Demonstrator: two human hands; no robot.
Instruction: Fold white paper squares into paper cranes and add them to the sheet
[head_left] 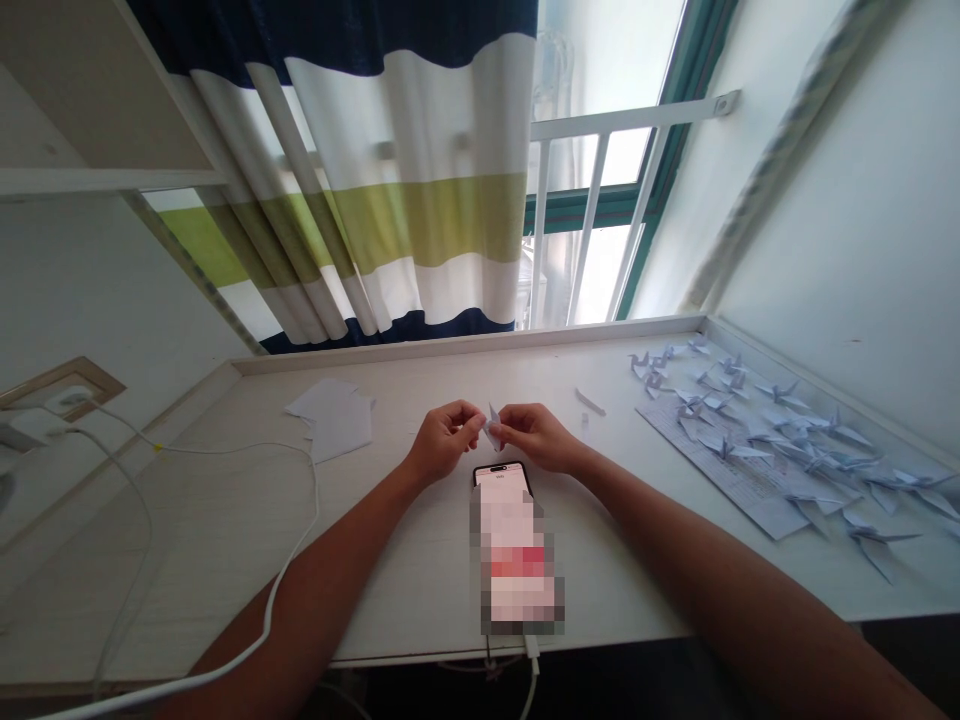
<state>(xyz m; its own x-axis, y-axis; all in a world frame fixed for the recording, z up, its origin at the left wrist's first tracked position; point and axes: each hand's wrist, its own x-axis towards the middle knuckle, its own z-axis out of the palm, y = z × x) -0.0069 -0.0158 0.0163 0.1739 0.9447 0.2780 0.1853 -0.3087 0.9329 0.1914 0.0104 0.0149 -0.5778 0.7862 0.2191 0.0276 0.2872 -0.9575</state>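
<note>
Between my hands, above the middle of the white desk, is a small piece of folded white paper (492, 428) with a pointed tip sticking up. My left hand (447, 438) pinches its left edge between thumb and fingers. From the other side, my right hand (538, 434) grips it with thumb and forefinger. The finer folds are too small to make out. Just below my hands lies a phone (516, 545) with its screen lit and partly blurred out.
Many folded paper cranes (727, 448) crowd the right side, some on a printed sheet (757, 500). Loose white paper squares (341, 430) lie at left. A curved strip (590, 402) rests beyond my right hand. A white cable (316, 490) crosses my left forearm. Behind hangs a striped curtain (405, 215).
</note>
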